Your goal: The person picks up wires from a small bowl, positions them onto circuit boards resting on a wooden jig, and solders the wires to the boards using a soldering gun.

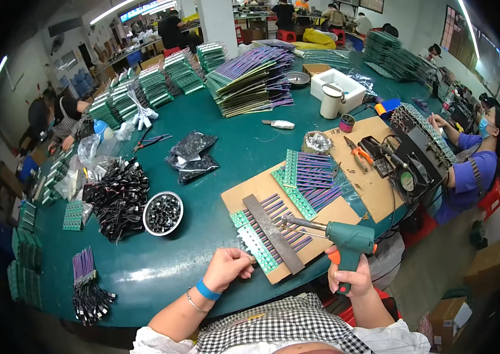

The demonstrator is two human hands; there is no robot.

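Observation:
In my right hand (pixel 350 274) is a green soldering gun (pixel 351 237) with an orange trigger, its long metal nozzle pointing left over the work. My left hand (pixel 229 270) is closed in a pinch at the left edge of a green circuit board strip (pixel 266 255); what lies between its fingertips is hidden. The strip rests on a cardboard sheet (pixel 318 236), with dark ribbon wires (pixel 301 241) running to its right. A flat metal bar (pixel 273 235) lies across those wires. Behind it, more green boards with purple wires (pixel 315 177) are piled on the cardboard.
A bowl of small black parts (pixel 163 213) and a heap of black cables (pixel 119 197) stand left. Pliers (pixel 358 154) and a black soldering station (pixel 409 171) are at right, near a seated co-worker (pixel 480 153). Stacked wired boards (pixel 250 79) rise at the back.

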